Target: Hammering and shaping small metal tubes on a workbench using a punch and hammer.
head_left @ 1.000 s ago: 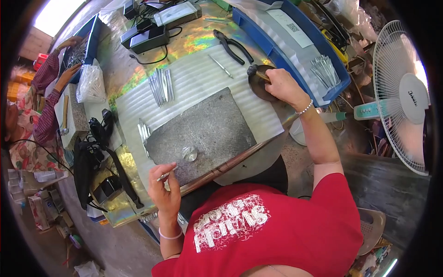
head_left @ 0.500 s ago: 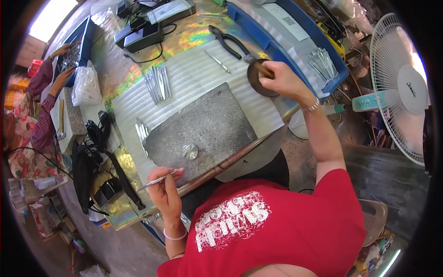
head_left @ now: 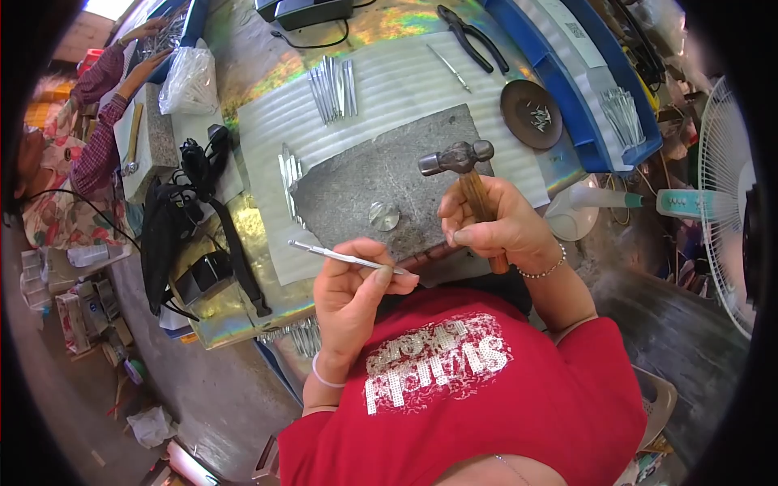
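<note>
My left hand (head_left: 347, 298) pinches a slim silver metal rod (head_left: 314, 249) between thumb and fingers, at the near edge of a grey stone slab (head_left: 340, 190). A ball-peen hammer (head_left: 459, 158) stands upright in my right hand (head_left: 519, 227), which is closed round its wooden handle with the head above the slab. Whether those fingertips also pinch something small I cannot make out. Between the hands, a round shiny metal block (head_left: 384, 215) rests on the slab. Beyond my right hand lies a brown round dish (head_left: 519, 121) with small metal pins in it.
Slim rods (head_left: 331, 91) lie on white foam sheet (head_left: 267, 134), others (head_left: 289, 180) beside the slab. Black-handled pliers (head_left: 474, 40) and a thin pointed tool (head_left: 448, 68) lie farther back. A blue tray (head_left: 559, 93) and fan (head_left: 721, 202) stand right; a co-worker's hands (head_left: 150, 61) reach into a box.
My right hand has left the brown dish, uncovering its pins, and come back toward me with the hammer, now upright. The left hand with the rod has moved right; the whole view has shifted.
</note>
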A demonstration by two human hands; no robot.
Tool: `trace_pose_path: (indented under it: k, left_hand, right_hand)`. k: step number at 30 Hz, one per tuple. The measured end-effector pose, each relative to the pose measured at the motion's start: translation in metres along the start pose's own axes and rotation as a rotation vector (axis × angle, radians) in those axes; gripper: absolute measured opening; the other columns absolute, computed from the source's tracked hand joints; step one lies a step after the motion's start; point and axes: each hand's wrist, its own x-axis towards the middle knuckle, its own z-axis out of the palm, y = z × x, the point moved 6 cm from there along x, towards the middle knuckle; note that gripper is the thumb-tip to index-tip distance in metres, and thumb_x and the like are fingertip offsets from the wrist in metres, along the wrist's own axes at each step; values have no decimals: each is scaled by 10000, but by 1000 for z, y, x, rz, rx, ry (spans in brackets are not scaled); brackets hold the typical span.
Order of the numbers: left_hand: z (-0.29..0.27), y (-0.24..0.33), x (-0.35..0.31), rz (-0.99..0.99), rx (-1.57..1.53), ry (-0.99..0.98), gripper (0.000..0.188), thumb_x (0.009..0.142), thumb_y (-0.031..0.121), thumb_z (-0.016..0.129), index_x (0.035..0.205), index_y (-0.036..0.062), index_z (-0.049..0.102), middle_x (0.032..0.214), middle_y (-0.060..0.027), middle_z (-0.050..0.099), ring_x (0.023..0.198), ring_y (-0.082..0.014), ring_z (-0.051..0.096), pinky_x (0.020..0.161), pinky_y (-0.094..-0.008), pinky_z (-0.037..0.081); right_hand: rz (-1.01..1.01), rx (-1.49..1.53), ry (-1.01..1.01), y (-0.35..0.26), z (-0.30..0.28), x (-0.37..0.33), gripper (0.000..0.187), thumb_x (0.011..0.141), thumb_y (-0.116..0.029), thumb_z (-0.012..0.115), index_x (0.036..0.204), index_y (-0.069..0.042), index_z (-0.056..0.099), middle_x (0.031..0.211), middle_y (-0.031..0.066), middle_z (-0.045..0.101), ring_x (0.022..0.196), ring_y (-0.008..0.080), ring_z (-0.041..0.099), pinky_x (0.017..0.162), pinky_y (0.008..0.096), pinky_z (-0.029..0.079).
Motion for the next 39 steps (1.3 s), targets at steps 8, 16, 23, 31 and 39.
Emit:
trace_pose_path:
  k: [8,16,23,31,39]
  left_hand:
    - [-3,-5,-3,-88,-99,-73,164,940,32,457,1076,-54,489,1014,-160,583,901,-265,650,783,-340,562]
    - [1,-9,3,-98,-207,-123,182,955,74,450,1081,-51,489,1033,-164,580,900,-259,647,787,-342,558]
    - [2,-9,3,-136,159,-59,169,902,38,553,1053,-35,534,906,-98,625,755,-137,639,682,-240,533]
    - [15,-7,8,-155,253,-47,132,897,42,568,999,-41,569,801,-40,606,648,-69,586,586,-176,489]
    - [12,-10,8,-224,170,-48,113,907,56,553,965,-39,575,777,-49,608,622,-79,589,566,-186,488]
  right_hand:
    - [35,110,-36,12,8,6,136,819,-48,631,924,-9,553,780,66,605,449,5,368,385,157,267]
    - [-18,121,-10,14,17,5,96,882,-94,583,916,-24,527,796,126,608,432,21,364,375,166,266]
    - [-120,23,-8,14,26,1,133,911,-130,568,934,-4,531,771,77,612,453,24,380,386,176,296]
    - [-176,-172,27,8,40,-5,115,908,-91,559,946,17,563,742,12,597,551,19,452,477,171,346]
    - [-129,-214,68,13,38,-3,88,891,-61,579,891,27,574,705,4,585,598,43,494,530,194,392]
